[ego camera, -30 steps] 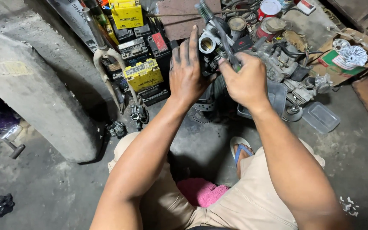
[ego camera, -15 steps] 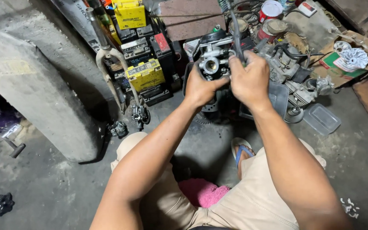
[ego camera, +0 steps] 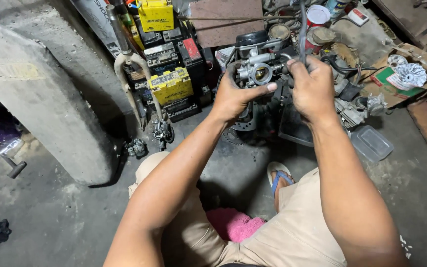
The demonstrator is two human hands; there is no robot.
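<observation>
Head view: both hands (ego camera: 273, 91) grip a carburetor (ego camera: 257, 71); yellow batteries (ego camera: 170, 86), cans (ego camera: 318, 15) crowd behind.

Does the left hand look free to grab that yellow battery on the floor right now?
Probably not at once. The left hand is wrapped around the metal carburetor, so it is occupied. The yellow battery lies just to its left with open floor between, so the path looks free if the hand let go.
</observation>
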